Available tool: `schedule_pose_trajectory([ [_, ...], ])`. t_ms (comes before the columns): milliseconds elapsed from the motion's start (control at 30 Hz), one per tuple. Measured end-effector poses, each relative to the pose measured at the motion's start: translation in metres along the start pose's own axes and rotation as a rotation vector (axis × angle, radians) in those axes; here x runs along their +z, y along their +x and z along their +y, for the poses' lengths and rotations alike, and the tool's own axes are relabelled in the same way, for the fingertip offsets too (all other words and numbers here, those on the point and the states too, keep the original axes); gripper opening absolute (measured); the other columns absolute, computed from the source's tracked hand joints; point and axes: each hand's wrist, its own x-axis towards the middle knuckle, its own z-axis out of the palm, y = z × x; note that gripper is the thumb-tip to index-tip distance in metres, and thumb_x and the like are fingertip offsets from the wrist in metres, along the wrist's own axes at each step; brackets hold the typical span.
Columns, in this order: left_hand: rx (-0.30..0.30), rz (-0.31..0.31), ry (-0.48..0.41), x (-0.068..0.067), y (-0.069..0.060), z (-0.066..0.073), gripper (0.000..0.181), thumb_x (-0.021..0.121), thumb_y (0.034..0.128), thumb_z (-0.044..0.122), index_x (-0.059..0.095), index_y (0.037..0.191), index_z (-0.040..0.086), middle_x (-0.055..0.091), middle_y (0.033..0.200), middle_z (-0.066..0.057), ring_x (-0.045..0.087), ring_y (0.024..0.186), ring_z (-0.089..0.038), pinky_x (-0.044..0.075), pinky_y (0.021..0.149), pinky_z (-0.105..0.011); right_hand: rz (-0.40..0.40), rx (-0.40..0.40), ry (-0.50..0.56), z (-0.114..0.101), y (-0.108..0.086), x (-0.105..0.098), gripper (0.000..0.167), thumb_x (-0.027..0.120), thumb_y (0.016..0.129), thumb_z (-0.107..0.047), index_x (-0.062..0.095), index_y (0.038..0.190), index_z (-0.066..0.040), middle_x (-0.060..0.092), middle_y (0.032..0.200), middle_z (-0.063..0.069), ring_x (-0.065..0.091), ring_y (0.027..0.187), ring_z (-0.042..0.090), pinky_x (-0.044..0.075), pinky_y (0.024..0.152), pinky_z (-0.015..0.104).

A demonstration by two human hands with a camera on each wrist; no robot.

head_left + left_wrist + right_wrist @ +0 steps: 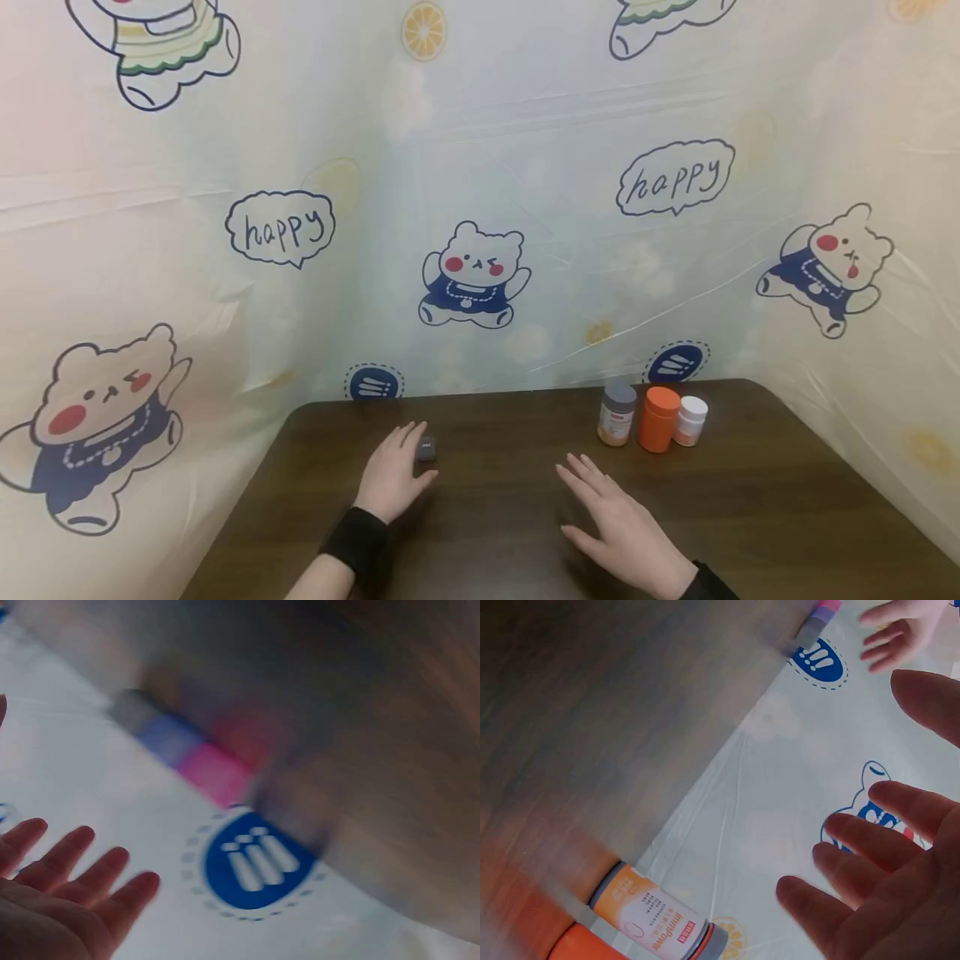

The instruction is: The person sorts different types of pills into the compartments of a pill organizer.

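Note:
My left hand [393, 475] is over the left part of the table with its fingers extended and holds nothing. Just beyond its fingers, a small dark grey block [426, 450] shows in the head view. The left wrist view reveals a blurred row of grey, blue [171, 740] and pink [215, 775] blocks; the hand hides the coloured ones from the head camera. With fingers spread, my right hand [626, 533] is above the table's right half, also holding nothing. Beyond it stand a grey-lidded bottle [617, 417], an orange bottle [658, 421] and a white bottle [691, 421].
The dark brown wooden table [480, 517] has rounded far corners. Behind and beside it hangs a pale curtain [562, 250] printed with bears and the word "happy". The three bottles stand close together near the far right edge.

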Motion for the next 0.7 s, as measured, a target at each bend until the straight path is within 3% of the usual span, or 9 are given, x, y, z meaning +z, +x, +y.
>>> schedule_pose_trajectory([
  [200,-0.038,-0.099,-0.019,0.014,0.018,-0.033,0.076,0.083,0.0819,0.021,0.048,0.144,-0.005,0.056,0.143,-0.026,0.054,0.133,-0.041,0.043,0.11,-0.056,-0.04,-0.014,0.041,0.002,-0.006,0.001,0.069,0.074,0.091,-0.031,0.044,0.152,-0.015,0.043,0.159,0.011,0.041,0.147,0.033,0.05,0.103,0.052],
  [367,-0.081,-0.204,-0.045,0.016,0.034,-0.048,0.071,0.081,0.084,0.016,0.048,0.143,-0.007,0.056,0.14,-0.027,0.056,0.129,-0.041,0.045,0.107,-0.056,-0.045,-0.026,0.036,0.002,-0.007,0.0,0.068,0.073,0.091,-0.031,0.045,0.151,-0.014,0.044,0.158,0.012,0.042,0.146,0.033,0.051,0.101,0.052],
  [567,-0.089,-0.29,-0.068,0.012,0.044,-0.05,0.046,0.082,0.082,0.012,0.067,0.122,-0.006,0.066,0.114,-0.018,0.064,0.102,-0.028,0.054,0.094,-0.05,-0.047,-0.021,0.021,0.007,-0.009,0.0,0.067,0.073,0.091,-0.031,0.047,0.15,-0.013,0.045,0.157,0.012,0.044,0.145,0.033,0.052,0.1,0.052],
  [700,-0.081,-0.302,-0.138,0.016,0.047,-0.038,0.039,0.084,0.081,0.016,0.071,0.114,-0.001,0.066,0.107,-0.011,0.062,0.094,-0.021,0.056,0.09,-0.047,-0.024,-0.027,0.035,0.012,-0.008,-0.001,0.062,0.073,0.092,-0.029,0.05,0.147,-0.013,0.049,0.154,0.011,0.049,0.142,0.031,0.052,0.101,0.051],
])
